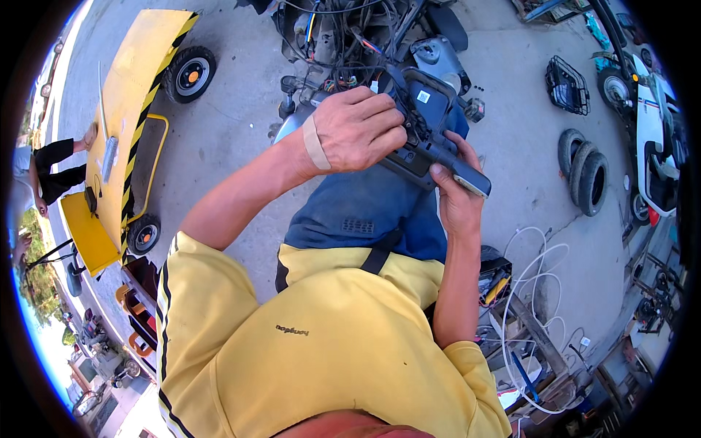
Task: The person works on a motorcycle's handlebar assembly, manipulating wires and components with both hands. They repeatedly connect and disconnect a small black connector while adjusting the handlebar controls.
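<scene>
My left hand (350, 131), with a tan strip across the wrist, is curled over the upper left of a dark plastic housing (415, 159); what its fingertips hold is hidden. My right hand (458, 184) grips the housing's right end by a pale-edged bar (471, 180), thumb on top. Just above sits a dark panel (431, 102) with a small white square label. A tangle of cables (339, 55) and a silver casing (437, 58) of a partly stripped vehicle lie beyond, over my blue-trousered legs (343, 212).
A yellow wheeled cart (131, 73) stands at left, a person in dark trousers (58, 175) beside it. At right are stacked tyres (594, 182), a black wire basket (566, 87) and a white scooter (650, 139). Loose white cable (544, 277) and clutter lie lower right.
</scene>
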Demonstrator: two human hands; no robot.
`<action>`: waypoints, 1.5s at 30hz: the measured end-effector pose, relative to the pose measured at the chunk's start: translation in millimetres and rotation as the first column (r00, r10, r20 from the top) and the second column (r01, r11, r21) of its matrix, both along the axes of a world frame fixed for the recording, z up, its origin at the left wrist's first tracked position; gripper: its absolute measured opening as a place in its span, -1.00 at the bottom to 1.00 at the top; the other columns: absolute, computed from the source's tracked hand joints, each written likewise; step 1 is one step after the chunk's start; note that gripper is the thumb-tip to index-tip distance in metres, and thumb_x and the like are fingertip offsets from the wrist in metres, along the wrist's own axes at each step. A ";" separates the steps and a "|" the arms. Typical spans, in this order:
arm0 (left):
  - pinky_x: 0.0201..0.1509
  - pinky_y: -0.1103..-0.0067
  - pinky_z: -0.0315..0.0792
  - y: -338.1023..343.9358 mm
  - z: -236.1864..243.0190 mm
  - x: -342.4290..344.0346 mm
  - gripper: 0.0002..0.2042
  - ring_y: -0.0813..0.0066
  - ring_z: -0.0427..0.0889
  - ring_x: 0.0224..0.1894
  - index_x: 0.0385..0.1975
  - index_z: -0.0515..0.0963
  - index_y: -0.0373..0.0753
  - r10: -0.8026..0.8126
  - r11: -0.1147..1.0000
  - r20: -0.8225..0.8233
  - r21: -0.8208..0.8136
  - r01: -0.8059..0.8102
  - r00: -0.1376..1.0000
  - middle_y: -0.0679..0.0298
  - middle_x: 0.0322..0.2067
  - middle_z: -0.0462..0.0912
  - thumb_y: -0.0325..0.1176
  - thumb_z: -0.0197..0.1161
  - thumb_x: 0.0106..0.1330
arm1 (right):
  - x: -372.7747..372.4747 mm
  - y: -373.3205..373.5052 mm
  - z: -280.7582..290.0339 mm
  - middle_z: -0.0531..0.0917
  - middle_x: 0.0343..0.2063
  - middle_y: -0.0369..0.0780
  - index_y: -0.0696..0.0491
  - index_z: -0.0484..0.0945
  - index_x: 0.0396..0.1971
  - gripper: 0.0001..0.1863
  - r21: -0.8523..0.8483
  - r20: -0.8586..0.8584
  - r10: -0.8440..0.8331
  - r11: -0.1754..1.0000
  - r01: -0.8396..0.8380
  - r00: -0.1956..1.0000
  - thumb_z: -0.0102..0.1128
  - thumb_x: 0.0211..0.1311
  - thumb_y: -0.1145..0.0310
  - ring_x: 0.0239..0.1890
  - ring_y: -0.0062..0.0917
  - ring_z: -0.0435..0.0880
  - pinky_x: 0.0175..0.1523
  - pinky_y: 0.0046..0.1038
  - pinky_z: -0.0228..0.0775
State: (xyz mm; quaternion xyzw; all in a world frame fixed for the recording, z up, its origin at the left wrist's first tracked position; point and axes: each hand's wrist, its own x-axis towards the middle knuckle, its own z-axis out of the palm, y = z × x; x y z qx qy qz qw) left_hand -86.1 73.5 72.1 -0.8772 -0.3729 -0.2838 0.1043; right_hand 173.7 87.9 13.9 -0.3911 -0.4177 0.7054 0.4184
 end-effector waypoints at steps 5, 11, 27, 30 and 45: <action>-0.20 0.40 0.66 -12.7 -13.6 -11.8 -0.76 0.15 0.76 -0.16 -0.26 0.60 -0.32 -0.013 0.999 0.116 0.031 0.009 0.993 0.07 -0.19 0.74 -0.46 0.42 0.06 | -10.8 -12.2 9.3 0.61 0.08 -0.21 0.19 0.50 0.32 -0.35 0.177 0.130 -0.033 0.984 0.009 0.991 0.48 0.19 0.65 0.01 -0.55 0.63 0.14 -0.55 0.48; -0.25 0.45 0.60 -29.7 -25.3 -7.5 -0.79 0.22 0.73 -0.22 -0.34 0.59 -0.30 0.139 0.987 0.096 0.070 -0.146 0.986 0.12 -0.24 0.74 -0.47 0.42 0.02 | -12.7 -20.0 -1.3 0.57 0.10 -0.16 0.21 0.51 0.29 -0.37 0.491 0.248 -0.075 0.869 -0.058 0.966 0.48 0.19 0.66 0.00 -0.52 0.62 0.12 -0.50 0.50; 0.19 0.42 0.57 -61.0 -70.5 37.6 -0.81 0.32 0.66 0.04 -0.12 0.45 -0.31 0.474 0.880 0.868 -0.462 -0.110 0.146 -0.04 0.01 0.64 -0.56 0.36 0.45 | -13.6 -9.4 -0.9 0.64 -0.01 -0.01 0.27 0.57 0.18 -0.48 0.647 0.299 -0.163 0.759 -0.075 0.940 0.44 0.24 0.45 -0.04 -0.30 0.66 -0.04 -0.44 0.52; 0.19 0.44 0.56 -59.1 -78.5 36.0 -0.84 0.35 0.64 0.05 -0.10 0.46 -0.30 0.476 0.878 0.875 -0.468 -0.105 0.087 -0.03 0.04 0.61 -0.55 0.33 0.48 | -12.8 -9.8 4.7 0.64 -0.02 -0.02 0.27 0.58 0.18 -0.46 0.619 0.302 -0.152 0.782 -0.073 0.941 0.47 0.17 0.49 -0.07 -0.34 0.65 -0.09 -0.49 0.49; 0.09 0.46 0.56 -49.9 -76.8 41.9 -0.80 0.36 0.63 -0.06 -0.16 0.57 -0.34 0.411 0.910 0.815 -0.340 -0.237 0.409 0.03 -0.07 0.63 -0.73 0.36 0.31 | -6.9 -5.5 9.5 0.69 -0.06 -0.03 0.21 0.62 0.15 -0.45 0.637 0.263 -0.168 0.769 -0.040 0.950 0.47 0.08 0.53 -0.10 -0.22 0.73 0.00 -0.35 0.62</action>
